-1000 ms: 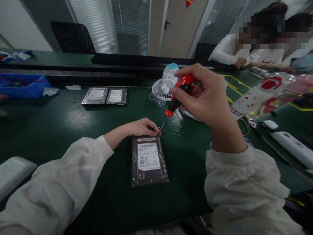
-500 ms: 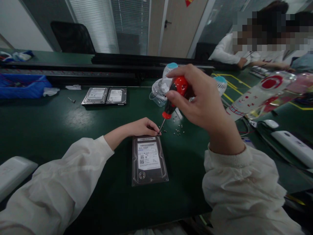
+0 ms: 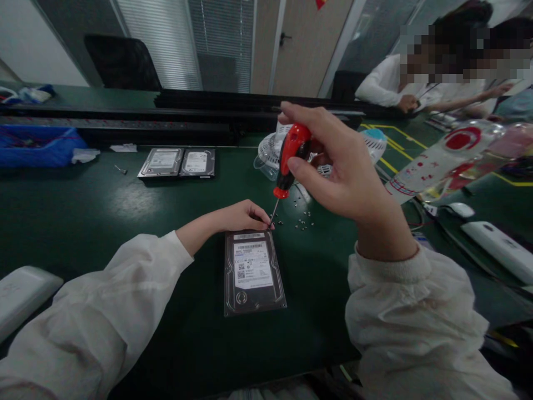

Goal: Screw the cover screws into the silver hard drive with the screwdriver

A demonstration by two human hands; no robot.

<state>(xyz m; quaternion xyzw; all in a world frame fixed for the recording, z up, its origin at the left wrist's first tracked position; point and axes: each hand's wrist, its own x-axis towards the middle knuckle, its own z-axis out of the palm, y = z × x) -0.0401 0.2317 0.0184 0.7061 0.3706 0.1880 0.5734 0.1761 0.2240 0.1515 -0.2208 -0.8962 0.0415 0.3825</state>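
A hard drive [image 3: 254, 272] lies label up on the green table [image 3: 166, 344]. My right hand [image 3: 333, 161] is closed on a red and black screwdriver [image 3: 291, 155], its index finger lifted over the handle top. The screwdriver slants down, its tip at the drive's far right corner. My left hand [image 3: 245, 216] rests along the drive's far edge, fingers pinched beside the tip; what they hold, if anything, is too small to make out. Several small screws [image 3: 305, 219] are scattered right of the tip.
Two more hard drives [image 3: 162, 162] lie at the back left, near a blue bin [image 3: 39, 145]. Behind my right hand is a white fan [image 3: 268, 150]. Bottles [image 3: 441, 161] and a power strip [image 3: 499, 250] are at right. People sit beyond.
My right hand has shifted its hold on the screwdriver: the index finger has straightened and the handle has turned and tilted slightly left. My left hand and the drive have stayed put.
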